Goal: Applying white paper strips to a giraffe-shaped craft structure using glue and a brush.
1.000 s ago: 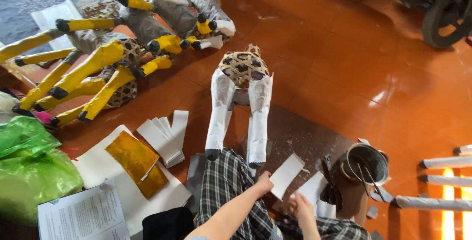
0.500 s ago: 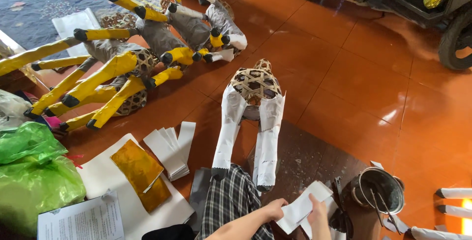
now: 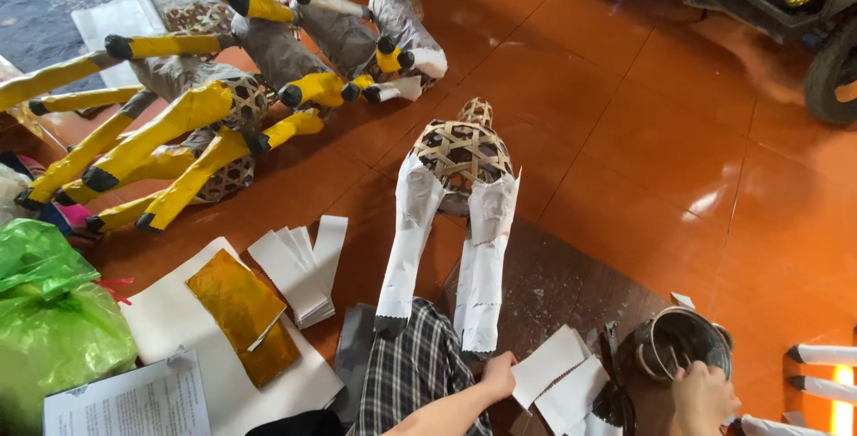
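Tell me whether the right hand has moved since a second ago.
Yes. The right hand has left the white paper pieces, which the left hand holds, and moved rightward to the metal pot.

The person's left hand [image 3: 498, 373] is closing into a loose fist at the bottom of the frame, thumb and fingers pinching together, knuckles turned up toward the camera. The bare left forearm is running in from the lower edge, angled up and to the right. The right hand [image 3: 703, 397] is sitting farther right, well apart from the left, back of the hand facing up, fingers curling downward. Only its wrist is showing before the frame cuts it off.
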